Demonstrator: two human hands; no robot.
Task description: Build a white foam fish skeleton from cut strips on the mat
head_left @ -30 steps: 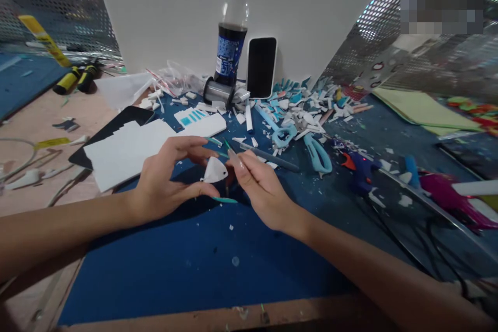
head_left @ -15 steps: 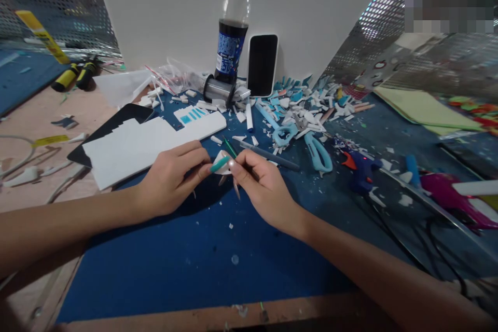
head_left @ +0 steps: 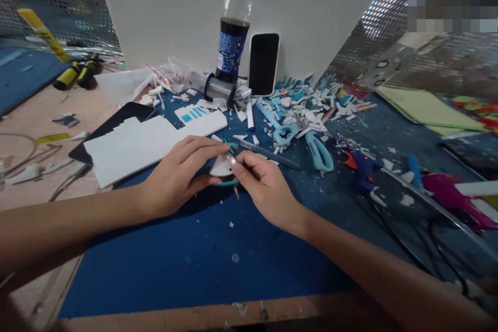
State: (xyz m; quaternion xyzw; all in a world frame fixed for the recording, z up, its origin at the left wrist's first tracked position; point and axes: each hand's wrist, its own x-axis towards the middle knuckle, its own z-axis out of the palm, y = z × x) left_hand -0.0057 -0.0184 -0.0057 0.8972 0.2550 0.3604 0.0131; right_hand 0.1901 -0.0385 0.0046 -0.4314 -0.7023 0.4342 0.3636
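Above the blue mat (head_left: 218, 264), both hands meet at a small white and teal piece (head_left: 221, 167), whose kind I cannot make out. My right hand (head_left: 264, 187) pinches its right side between thumb and bent fingers. My left hand (head_left: 179, 176) is curved round its left side, fingertips at the upper edge and thumb at the teal lower edge. White and teal faces of the piece show between the hands; the rest is hidden by fingers. Just behind lie a grey pen-like stick (head_left: 268, 154) and light-blue scissors (head_left: 286, 132).
White foam board (head_left: 132, 148) lies on a dark tablet-like slab at left. Behind stand a cola bottle (head_left: 233, 41) and a phone (head_left: 263, 65), with scraps (head_left: 307, 106) heaped beside them. A blue glue gun (head_left: 363, 171) with its cable lies at right.
My left hand has shifted, its fingers now reaching over the top of the piece and its thumb below. The piece has turned, showing more white face. My right hand keeps its pinch.
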